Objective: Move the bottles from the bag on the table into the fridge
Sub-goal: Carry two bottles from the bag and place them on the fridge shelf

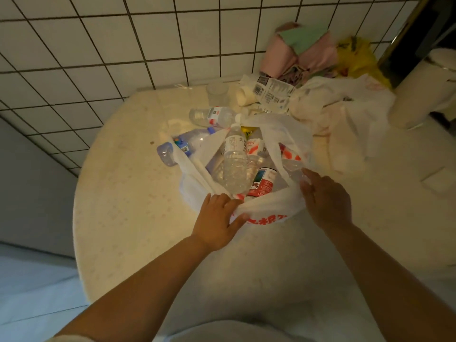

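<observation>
Thin white plastic bag on bench, water bottles inside. Left hand pinches the rim; right hand w/ straight fingers presses the side. Risk: plastic tears or bottles roll out.

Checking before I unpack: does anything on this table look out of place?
Yes. Two bottles lie on their sides outside the bag: a clear bottle beyond it and a blue-tinted bottle at its left edge. Nothing looks spilled.
</observation>
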